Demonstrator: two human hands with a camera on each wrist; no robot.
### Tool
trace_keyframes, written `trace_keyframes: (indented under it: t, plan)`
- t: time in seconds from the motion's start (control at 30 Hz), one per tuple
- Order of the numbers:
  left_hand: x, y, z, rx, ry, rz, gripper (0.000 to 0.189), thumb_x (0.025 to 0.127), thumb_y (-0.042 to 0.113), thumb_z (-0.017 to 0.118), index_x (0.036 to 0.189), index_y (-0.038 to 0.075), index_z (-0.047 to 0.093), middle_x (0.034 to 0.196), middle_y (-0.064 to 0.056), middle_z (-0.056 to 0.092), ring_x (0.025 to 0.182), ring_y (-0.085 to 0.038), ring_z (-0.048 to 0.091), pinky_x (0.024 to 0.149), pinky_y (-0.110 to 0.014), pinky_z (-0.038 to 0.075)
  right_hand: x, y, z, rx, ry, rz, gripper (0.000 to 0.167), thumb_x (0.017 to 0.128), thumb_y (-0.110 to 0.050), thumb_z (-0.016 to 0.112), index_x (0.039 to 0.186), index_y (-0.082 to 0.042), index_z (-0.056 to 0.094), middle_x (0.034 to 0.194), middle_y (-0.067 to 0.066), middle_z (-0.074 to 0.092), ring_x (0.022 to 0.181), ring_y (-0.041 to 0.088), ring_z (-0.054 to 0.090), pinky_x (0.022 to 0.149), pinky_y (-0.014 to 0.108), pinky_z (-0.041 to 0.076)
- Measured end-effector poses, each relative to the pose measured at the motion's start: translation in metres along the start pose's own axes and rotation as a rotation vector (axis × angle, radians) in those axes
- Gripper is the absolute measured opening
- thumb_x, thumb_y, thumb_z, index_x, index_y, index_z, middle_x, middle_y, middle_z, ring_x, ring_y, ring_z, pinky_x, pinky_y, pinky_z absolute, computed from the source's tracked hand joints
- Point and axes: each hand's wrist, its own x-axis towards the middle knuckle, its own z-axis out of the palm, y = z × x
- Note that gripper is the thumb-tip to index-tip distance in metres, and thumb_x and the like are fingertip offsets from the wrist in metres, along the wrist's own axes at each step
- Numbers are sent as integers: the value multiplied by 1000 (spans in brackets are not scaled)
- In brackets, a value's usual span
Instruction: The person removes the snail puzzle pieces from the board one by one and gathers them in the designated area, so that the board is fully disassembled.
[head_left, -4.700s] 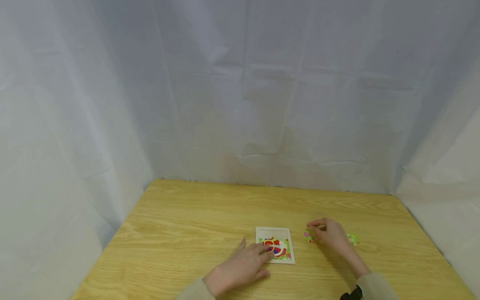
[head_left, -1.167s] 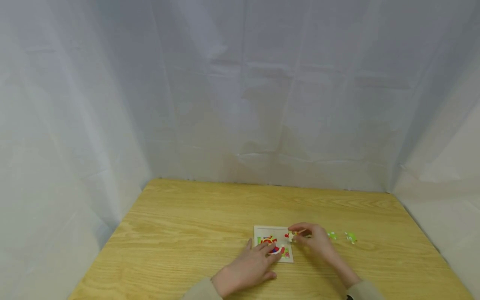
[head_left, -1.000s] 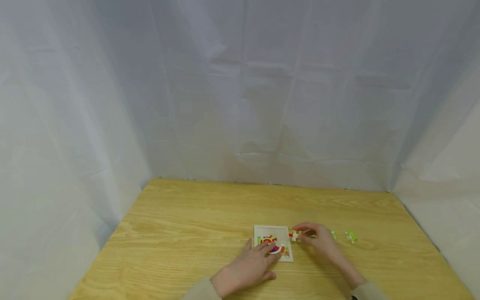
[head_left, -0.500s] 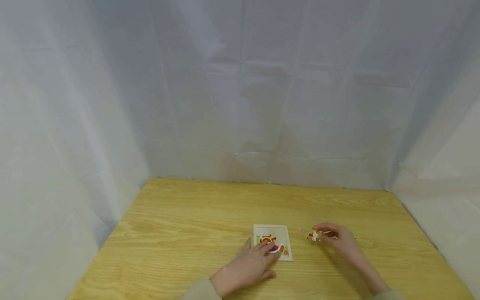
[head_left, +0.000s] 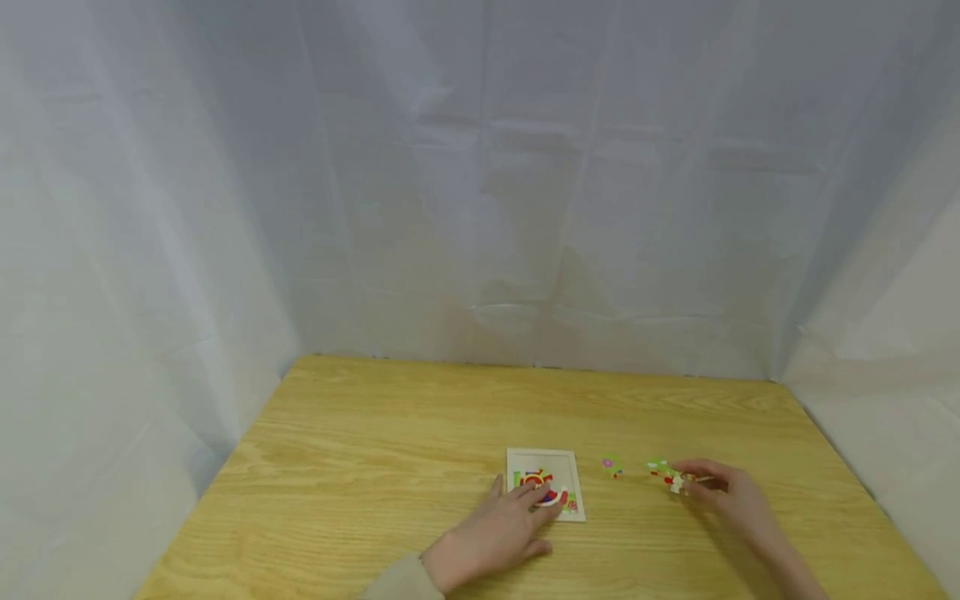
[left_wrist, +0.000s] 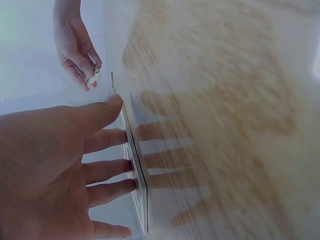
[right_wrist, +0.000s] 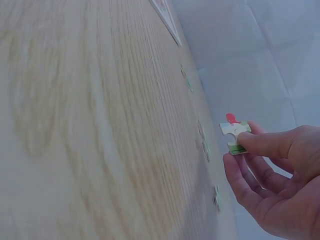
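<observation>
My left hand (head_left: pixel 491 535) rests with straight, spread fingers on the near part of a shallow framed jigsaw tray (head_left: pixel 561 468). Red, blue and green pieces are fitted in its lower half, partly hidden under those fingers; the bare base shows above. Off to the right, my right hand (head_left: pixel 738 504) pinches a jigsaw piece (right_wrist: pixel 237 131) between thumb and fingers. White with a red knob and a green edge, it is raised above the table in the right wrist view. The left wrist view has the fingertips (left_wrist: pixel 129 185) touching the tray's frame.
A loose piece with a pink flower (head_left: pixel 609 463) lies right of the tray. Farther right is a green and white piece (head_left: pixel 657 466), near the right hand. Another loose piece (right_wrist: pixel 216 198) shows in the right wrist view. White sheeting (head_left: pixel 525 208) hangs behind the wooden table (head_left: pixel 360 450).
From the tray's right edge, my right hand has carried the pinched piece rightward past the loose pieces, uncovering the pink-flower one. My left hand has stayed on the tray.
</observation>
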Motion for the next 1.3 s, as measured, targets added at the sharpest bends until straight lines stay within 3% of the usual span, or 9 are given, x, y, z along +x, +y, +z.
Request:
trace_keyframes:
  t: [0.2,0.43,0.7,0.83,1.13,1.3]
  plan:
    - [0,1,0,-4,5,-8,55,98,52,57,148,29,53,156,-1,46,141,-20,46,110,-62,40,-9,12,-14,-33,-7,17,26,93,-9,72,115,4,72,112,20,73,81,-1,66,69,22,55]
    - [0,1,-2,-18,-1,-8,54,99,51,57,148,29,54,156,-1,46,142,-20,45,110,-62,40,-11,20,-25,-35,-99,155,31,92,-12,74,118,5,71,105,16,75,79,5,68,65,24,55]
    - [0,1,-2,-3,-6,-3,53,99,52,56,147,29,54,156,0,46,142,-19,45,110,-61,40,-6,25,-28,-139,-130,174,32,88,-15,78,116,1,73,109,17,74,84,14,68,65,26,54]
    - [0,1,-2,-19,-24,-4,54,99,52,55,149,29,52,157,-1,44,143,-20,44,111,-61,39,-2,27,-28,-187,-148,168,30,87,-16,78,113,-2,75,109,17,74,88,22,69,67,30,56]
    - [0,1,-3,-34,-30,-6,55,99,52,56,149,29,52,158,-1,43,143,-21,44,111,-62,39,-2,26,-27,-263,-131,61,21,83,-7,79,104,-4,78,107,15,74,83,11,67,68,23,54]
    - [1,1,-3,-24,-24,-3,54,100,52,55,149,29,52,157,-1,44,142,-21,45,111,-62,39,-3,24,-28,-267,-60,49,16,88,-6,75,104,-5,77,104,14,75,83,18,70,66,24,55]
